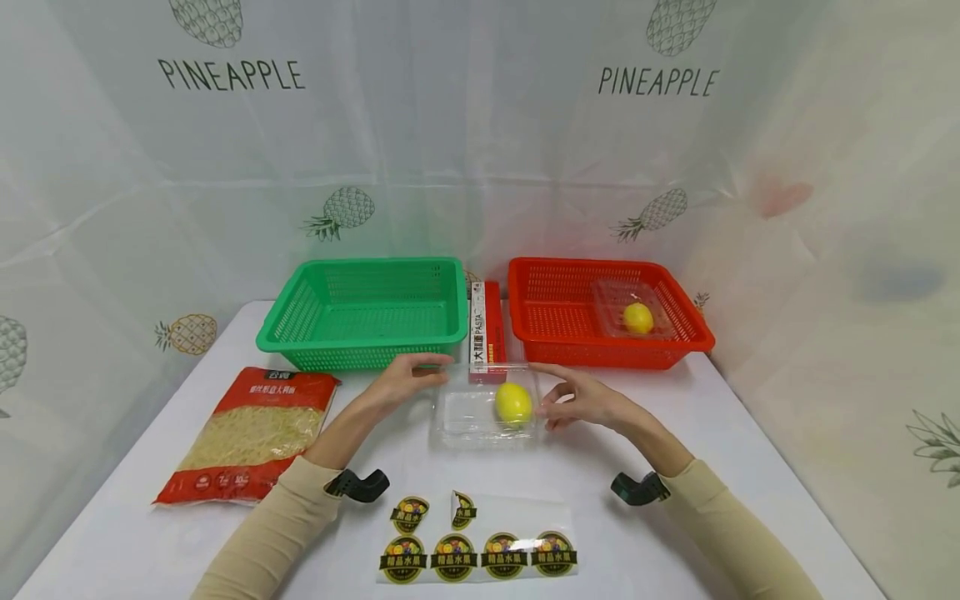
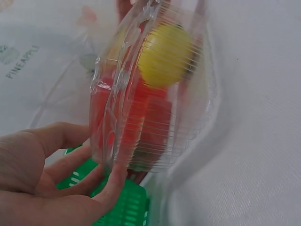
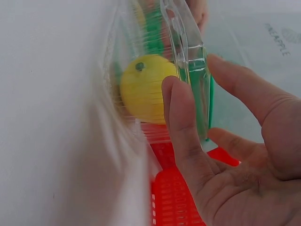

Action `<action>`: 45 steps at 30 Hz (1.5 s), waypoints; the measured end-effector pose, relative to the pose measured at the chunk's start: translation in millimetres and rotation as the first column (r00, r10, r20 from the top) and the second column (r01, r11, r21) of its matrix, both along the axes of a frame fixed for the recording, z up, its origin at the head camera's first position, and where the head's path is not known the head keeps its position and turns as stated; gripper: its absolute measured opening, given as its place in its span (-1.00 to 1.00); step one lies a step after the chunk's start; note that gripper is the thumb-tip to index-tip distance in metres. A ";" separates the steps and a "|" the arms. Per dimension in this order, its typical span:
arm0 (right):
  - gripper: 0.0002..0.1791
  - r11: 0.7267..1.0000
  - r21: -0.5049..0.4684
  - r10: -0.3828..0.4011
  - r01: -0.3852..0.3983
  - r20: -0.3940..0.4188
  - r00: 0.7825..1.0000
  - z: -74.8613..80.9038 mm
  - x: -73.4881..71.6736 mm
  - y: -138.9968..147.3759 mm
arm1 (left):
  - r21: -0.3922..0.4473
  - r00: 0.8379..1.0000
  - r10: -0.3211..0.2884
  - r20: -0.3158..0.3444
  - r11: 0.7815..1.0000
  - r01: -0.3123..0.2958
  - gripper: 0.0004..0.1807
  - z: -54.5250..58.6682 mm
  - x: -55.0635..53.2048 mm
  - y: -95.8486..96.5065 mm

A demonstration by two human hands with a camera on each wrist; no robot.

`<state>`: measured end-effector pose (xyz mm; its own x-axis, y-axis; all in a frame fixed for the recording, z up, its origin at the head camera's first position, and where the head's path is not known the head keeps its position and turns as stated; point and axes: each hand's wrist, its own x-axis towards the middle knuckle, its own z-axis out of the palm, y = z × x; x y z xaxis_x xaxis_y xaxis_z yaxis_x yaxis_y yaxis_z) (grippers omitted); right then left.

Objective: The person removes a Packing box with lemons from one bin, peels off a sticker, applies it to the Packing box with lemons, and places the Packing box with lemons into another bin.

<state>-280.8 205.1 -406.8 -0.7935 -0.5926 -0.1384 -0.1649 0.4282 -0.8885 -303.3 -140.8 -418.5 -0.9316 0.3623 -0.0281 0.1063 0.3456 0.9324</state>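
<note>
Fingers first: the left end of a clear plastic box (image 1: 467, 417) is grasped by the left hand (image 1: 408, 385), and the right end is grasped by the right hand (image 1: 588, 402). A lemon (image 1: 513, 405) is enclosed in it, toward the right end. The box is centred over the white table (image 1: 615, 550); whether its base is touching can't really be told. Nearer the person, a sticker sheet (image 1: 517, 514) is laid out. A red pasta bag (image 1: 255, 433) is placed off to the left. Behind, a pasta carton (image 1: 492, 329) is sandwiched between a green basket (image 1: 386, 357) and a red basket (image 1: 570, 351), where another lemon (image 1: 638, 318) is kept in a similar clear pack (image 1: 609, 302).
</note>
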 end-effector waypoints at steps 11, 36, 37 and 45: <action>-0.13 1.000 -0.001 -0.009 0.009 -0.024 1.000 0.7 -1.2 2.5 | 0.021 1.000 0.012 0.020 1.000 -0.012 -0.44 -0.5 3.1 5.9; -0.41 0.991 0.050 -0.112 0.123 -0.185 0.976 15.8 34.9 10.3 | 0.029 0.996 -0.081 -0.049 0.996 0.083 -0.45 8.6 65.2 -26.3; -0.46 0.992 0.050 -0.104 0.117 -0.201 0.974 16.8 39.6 8.4 | 0.027 0.994 -0.101 -0.051 0.994 0.102 -0.47 8.4 70.0 -27.0; -0.67 0.997 0.060 0.066 -0.053 -0.252 0.966 23.0 74.5 -22.0 | -0.052 0.971 -0.232 -0.051 0.972 0.229 -0.58 9.1 103.0 -28.7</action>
<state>-206.4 183.1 -383.9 -0.7702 -0.6371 0.0307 -0.4083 0.4554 -0.7912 -200.3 -169.6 -409.4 -0.8238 0.5668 0.0011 0.2401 0.3472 0.9065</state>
